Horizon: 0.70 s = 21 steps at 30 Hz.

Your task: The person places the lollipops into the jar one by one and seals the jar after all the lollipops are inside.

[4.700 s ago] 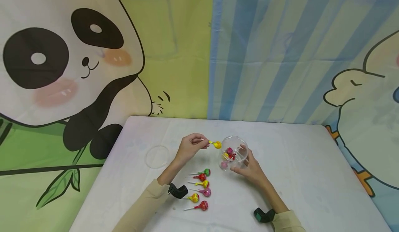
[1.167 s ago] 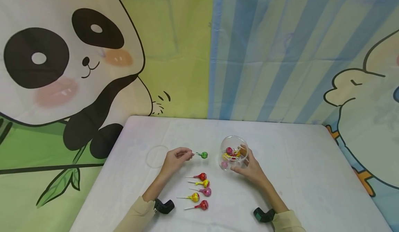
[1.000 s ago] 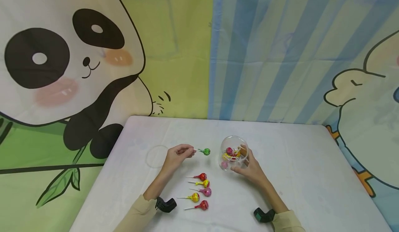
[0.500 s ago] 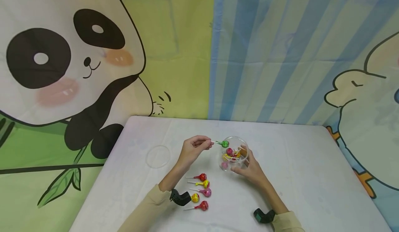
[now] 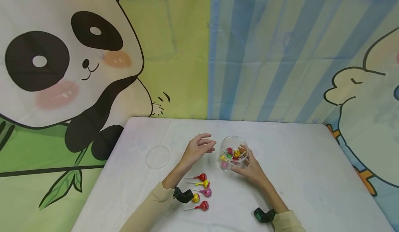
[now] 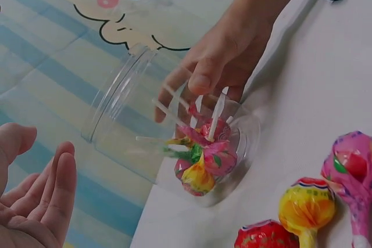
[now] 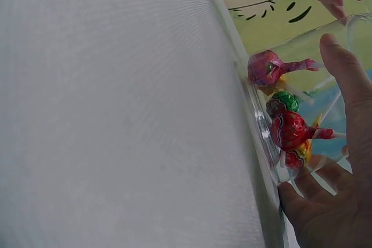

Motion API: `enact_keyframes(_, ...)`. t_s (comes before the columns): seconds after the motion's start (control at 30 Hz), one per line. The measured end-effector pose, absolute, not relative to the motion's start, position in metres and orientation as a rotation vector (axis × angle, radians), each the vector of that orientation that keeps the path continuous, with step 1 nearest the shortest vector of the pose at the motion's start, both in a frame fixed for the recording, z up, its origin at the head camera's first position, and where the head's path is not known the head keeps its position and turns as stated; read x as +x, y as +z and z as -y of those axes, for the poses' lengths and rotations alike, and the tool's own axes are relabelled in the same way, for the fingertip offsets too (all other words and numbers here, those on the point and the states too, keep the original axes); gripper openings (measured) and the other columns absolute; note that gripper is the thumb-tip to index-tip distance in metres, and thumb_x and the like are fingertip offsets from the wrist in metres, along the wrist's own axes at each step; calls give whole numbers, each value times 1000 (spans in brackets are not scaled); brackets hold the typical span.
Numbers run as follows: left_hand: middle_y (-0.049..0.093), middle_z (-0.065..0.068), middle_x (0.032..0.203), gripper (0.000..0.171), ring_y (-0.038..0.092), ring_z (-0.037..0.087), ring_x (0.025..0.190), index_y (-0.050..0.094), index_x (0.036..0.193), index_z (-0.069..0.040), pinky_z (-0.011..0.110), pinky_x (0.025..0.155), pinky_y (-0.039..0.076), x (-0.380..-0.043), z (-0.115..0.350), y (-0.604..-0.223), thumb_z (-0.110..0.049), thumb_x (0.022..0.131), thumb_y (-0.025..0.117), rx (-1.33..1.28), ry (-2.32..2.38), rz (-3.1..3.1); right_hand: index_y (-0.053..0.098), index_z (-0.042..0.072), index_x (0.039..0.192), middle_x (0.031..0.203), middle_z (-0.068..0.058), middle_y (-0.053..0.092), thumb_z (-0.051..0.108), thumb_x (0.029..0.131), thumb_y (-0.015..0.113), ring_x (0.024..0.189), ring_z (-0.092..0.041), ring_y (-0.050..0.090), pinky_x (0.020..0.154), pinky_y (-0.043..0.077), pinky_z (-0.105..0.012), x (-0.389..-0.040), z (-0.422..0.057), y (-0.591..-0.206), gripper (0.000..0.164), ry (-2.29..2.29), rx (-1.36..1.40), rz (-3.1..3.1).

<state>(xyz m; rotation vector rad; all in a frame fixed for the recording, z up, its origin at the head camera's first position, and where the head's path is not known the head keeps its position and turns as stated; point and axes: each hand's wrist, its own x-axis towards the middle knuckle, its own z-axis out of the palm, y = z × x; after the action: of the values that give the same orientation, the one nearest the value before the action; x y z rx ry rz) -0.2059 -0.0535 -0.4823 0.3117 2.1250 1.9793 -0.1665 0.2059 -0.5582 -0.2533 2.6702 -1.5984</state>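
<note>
My right hand grips a clear plastic jar by its side, thumb on one face and fingers round the other. The jar stands on the table with its mouth uncovered. Several wrapped lollipops lie at its bottom, among them a green lollipop, a red lollipop and a pink lollipop. My left hand hovers just left of the jar's mouth, fingers extended and holding nothing. In front of it, a loose column of lollipops lies on the table, including a pink lollipop and a red lollipop.
A clear round lid lies flat on the white table, left of my left hand. My left wrist's black camera overlaps the stick of a yellow lollipop. A cartoon-printed cloth hangs behind the table.
My left hand picked up a yellow lollipop's neighbour, the green lollipop, carried it right to the jar and let it drop inside. The earlier yellow lollipop is also in the jar. My right hand stayed put.
</note>
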Motion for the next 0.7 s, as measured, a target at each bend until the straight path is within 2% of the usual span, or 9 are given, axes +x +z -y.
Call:
enact_keyframes(0.2,69,19,117,50,73,18,90,53,131,-9,30,82,58,-204,65,-490,-31,90,69,283,2001,-2132,20,13,152,152,-16,38,30,76,83,143,-39,33,111,30,-60,-167,-206,-559,100,-1622,-271,-2654)
enact_keyframes(0.37,68,20,113,48,72,18,87,54,129,-6,26,79,58,-193,80,-501,-30,90,69,273,1929,-2200,20,14,152,153,-15,38,30,76,83,143,-39,33,111,30,-59,-167,-207,-560,99,-1628,-274,-2649)
enact_keyframes(0.47,68,14,105,42,70,18,83,60,124,-4,22,71,56,-181,91,-511,-28,91,68,278,1802,-2334,20,13,152,152,-16,39,30,76,83,143,-38,34,111,31,-58,-167,-207,-560,100,-1621,-276,-2652)
enact_keyframes(0.53,68,8,102,36,68,17,82,64,118,-6,21,67,53,-173,99,-518,-28,91,68,286,1680,-2440,20,12,152,152,-16,39,30,76,83,143,-38,34,111,31,-58,-166,-207,-560,100,-1612,-276,-2657)
enact_keyframes(0.7,69,1,105,25,64,12,88,67,111,-15,21,72,52,-154,116,-530,-29,91,68,339,1439,-2575,20,13,152,152,-16,39,29,76,83,143,-38,34,111,32,-57,-166,-207,-560,100,-1607,-271,-2666)
